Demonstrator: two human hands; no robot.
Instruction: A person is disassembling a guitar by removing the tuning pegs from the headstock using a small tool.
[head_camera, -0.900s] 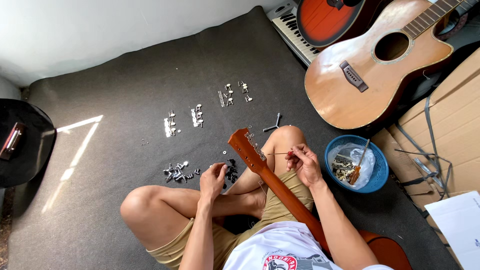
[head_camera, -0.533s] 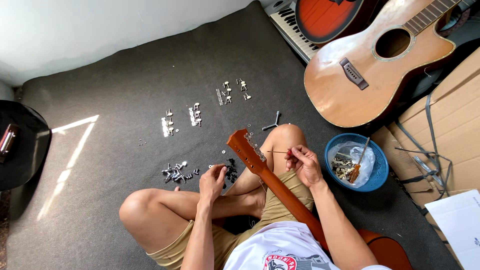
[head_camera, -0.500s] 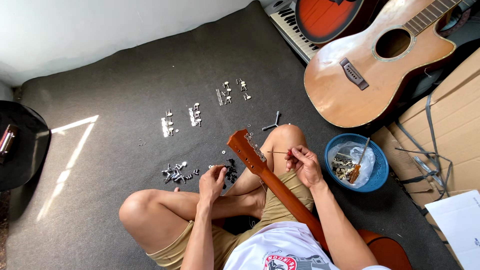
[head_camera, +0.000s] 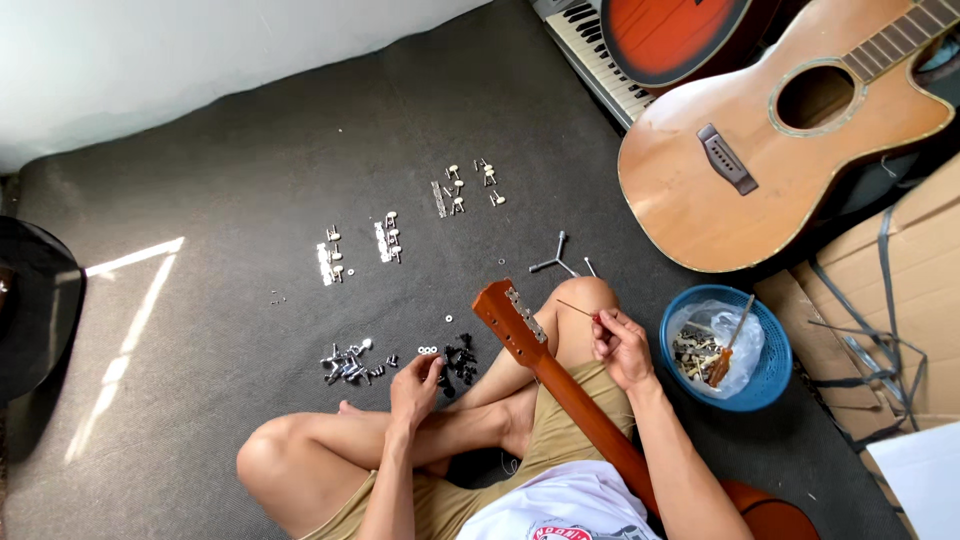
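I sit cross-legged on a dark grey mat with an orange-brown guitar neck (head_camera: 560, 385) across my lap, its headstock (head_camera: 505, 315) pointing up-left. My right hand (head_camera: 620, 345) is shut on a thin screwdriver (head_camera: 575, 309) whose tip points toward the headstock. My left hand (head_camera: 415, 380) reaches down to the mat, fingertips at small washers (head_camera: 428, 350) beside a pile of black parts (head_camera: 460, 362). A heap of silver tuner parts (head_camera: 345, 365) lies just left of that hand.
Rows of white-knobbed tuning machines (head_camera: 330, 262) (head_camera: 388, 238) (head_camera: 465, 185) lie further out on the mat. A blue bowl (head_camera: 770, 375) with a bag of hardware sits at my right. An acoustic guitar (head_camera: 780, 150), a red guitar (head_camera: 665, 35), a keyboard (head_camera: 590, 50) and cardboard (head_camera: 880, 300) crowd the right side.
My left hand has stayed low at the small parts on the mat, shifting only slightly. The right hand keeps the screwdriver near the headstock. The view has drifted a little.
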